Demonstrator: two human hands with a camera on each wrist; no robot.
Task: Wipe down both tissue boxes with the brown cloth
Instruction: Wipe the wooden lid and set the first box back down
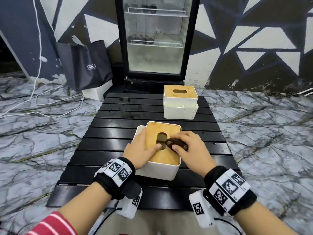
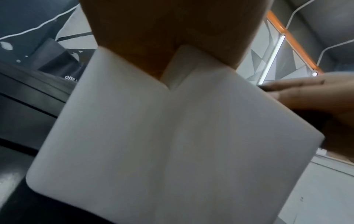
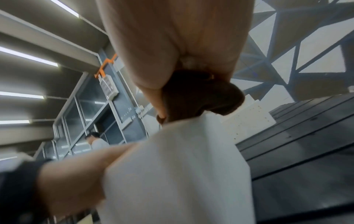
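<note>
- The black slatted bench (image 1: 118, 126) carries two white tissue boxes with light wooden lids, each lid cut with an oval slot
- The nearer white tissue box (image 1: 157, 172) sits towards the bench's front edge, roughly midway between its left and right edges; the wrist views show its plain white walls (image 2: 172, 144) (image 3: 182, 174) close up
- The left hand (image 1: 141, 150) lies flat on the nearer box's wooden lid (image 1: 160, 156), on its left side, fingers straight and holding nothing, the thumb stretched across to the rim of the oval slot
- The right hand (image 1: 189, 150) is over the right side of the same lid, its fingers curled round a bunched dark brown cloth (image 1: 176, 144); the cloth touches the lid just right of the slot
- In the right wrist view the brown wad (image 3: 201, 97) bulges out beneath the thumb and fingers, just above the box's top edge
- The farther white speckled tissue box (image 1: 180, 103), with an open side compartment at its front, stands near the bench's back right corner, well apart from the nearer box and both hands
- Beyond the bench's back edge a black glass-door fridge (image 1: 155, 38) stands on the marble-patterned floor, with a dark tote bag (image 1: 84, 65) to its left
</note>
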